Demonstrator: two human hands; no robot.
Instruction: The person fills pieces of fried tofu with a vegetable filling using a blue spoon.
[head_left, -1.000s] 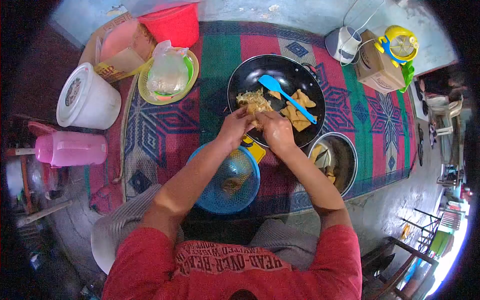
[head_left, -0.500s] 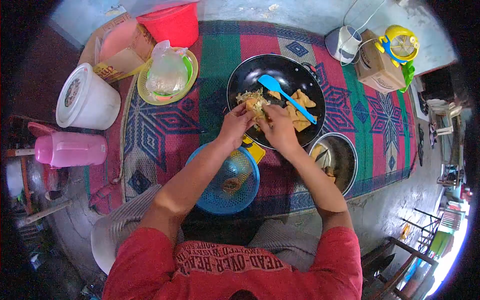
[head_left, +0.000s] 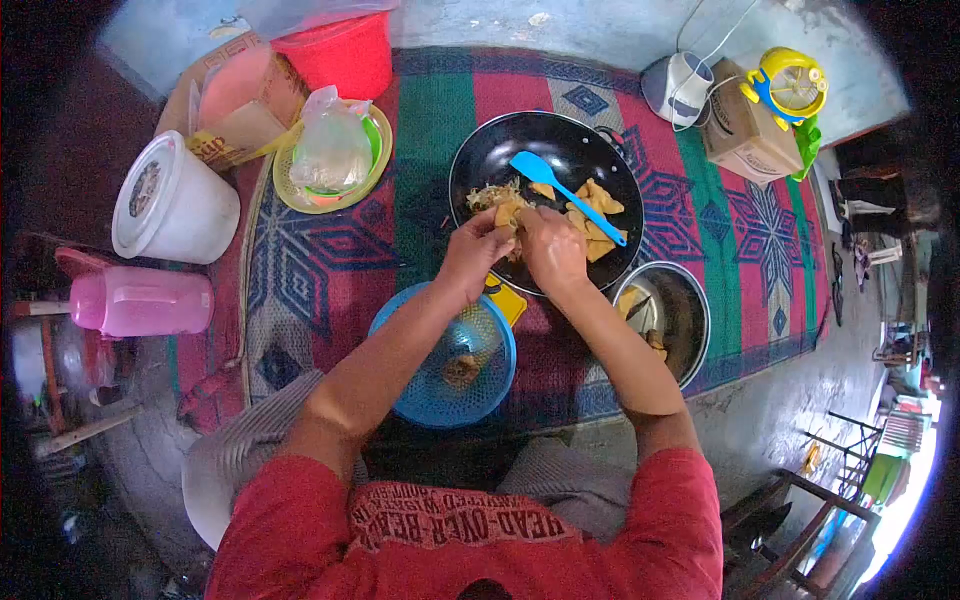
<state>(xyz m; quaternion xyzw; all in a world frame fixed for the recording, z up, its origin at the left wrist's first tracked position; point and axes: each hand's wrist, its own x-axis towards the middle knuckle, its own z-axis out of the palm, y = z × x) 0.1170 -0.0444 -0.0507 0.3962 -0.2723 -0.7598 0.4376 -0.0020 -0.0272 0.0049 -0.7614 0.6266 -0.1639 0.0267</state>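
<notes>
Over the near side of a black wok (head_left: 490,150), my left hand (head_left: 470,258) pinches a golden piece of fried tofu (head_left: 508,215). My right hand (head_left: 556,252) is closed against the same piece, its fingertips partly hidden. Just beyond my left fingers lies a heap of shredded vegetable filling (head_left: 492,196) in the wok. To the right, several golden tofu triangles (head_left: 600,198) rest in the wok, with a blue spatula (head_left: 572,192) lying across them.
A blue mesh basket (head_left: 395,318) holding a brown piece stands close to me, beside a yellow object (head_left: 510,302). At right is a steel bowl (head_left: 692,335) with some pieces. Leftward stand a pink flask (head_left: 150,300), white bucket (head_left: 195,210) and yellow basket (head_left: 290,190) with a plastic bag.
My right hand has turned and closed in over the tofu piece, its back now facing up more. The left hand keeps its pinch. The whole view has shifted slightly.
</notes>
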